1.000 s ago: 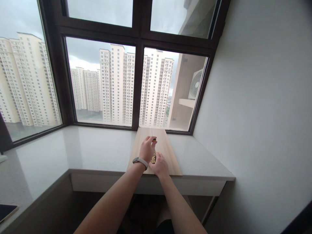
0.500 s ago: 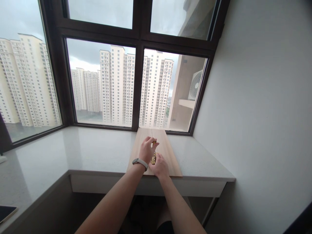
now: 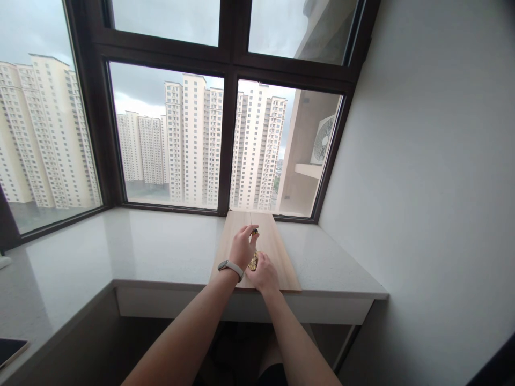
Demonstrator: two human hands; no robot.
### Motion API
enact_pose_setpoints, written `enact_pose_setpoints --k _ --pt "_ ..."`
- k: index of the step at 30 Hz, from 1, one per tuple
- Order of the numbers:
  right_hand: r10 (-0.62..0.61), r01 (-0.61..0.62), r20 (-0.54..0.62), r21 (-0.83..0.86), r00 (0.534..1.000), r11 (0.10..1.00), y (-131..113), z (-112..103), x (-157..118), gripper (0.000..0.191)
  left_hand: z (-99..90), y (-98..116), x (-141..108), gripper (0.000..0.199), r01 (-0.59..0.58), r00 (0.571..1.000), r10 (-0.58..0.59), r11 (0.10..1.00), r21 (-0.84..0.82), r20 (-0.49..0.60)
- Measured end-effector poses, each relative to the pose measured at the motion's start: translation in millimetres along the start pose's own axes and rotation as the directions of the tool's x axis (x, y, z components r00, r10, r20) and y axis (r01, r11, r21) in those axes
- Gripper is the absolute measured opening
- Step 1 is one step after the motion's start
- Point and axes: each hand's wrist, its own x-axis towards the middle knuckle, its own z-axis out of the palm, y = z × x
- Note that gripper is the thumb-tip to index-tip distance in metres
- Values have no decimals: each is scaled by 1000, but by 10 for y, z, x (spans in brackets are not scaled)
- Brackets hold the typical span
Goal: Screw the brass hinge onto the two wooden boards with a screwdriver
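Left hand: fingertips pinched on small dark-and-yellow piece, held apart from gold object. Right hand: partly curled, gripping gold object, low over near end of wooden board. Board on white table.

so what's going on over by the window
A person's left hand pinches a small dark and yellow piece above a wooden board. The right hand holds a gold-coloured object nearer the board's front edge. What either thing is, I can't tell.
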Motion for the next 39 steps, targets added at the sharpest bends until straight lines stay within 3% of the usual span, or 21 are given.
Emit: enact_pose_setpoints --k 9,23,28,39 --pt "5 -5 10 8 1000 1000 -1 -1 4 53 13 -13 8 7 1 1000 -2 1000 -13 -16" --pt "17 -16 22 -18 1000 1000 -23 -31 1 48 -9 -61 -2 19 23 998 -23 1000 -1 -55" --pt "19 -19 11 -23 1000 1000 -12 -13 1 48 -33 -76 22 16 -13 999 13 1000 11 -37" --pt "6 -6 4 -22 1000 1000 1 5 2 49 -21 -47 33 13 42 998 -41 999 28 -45"
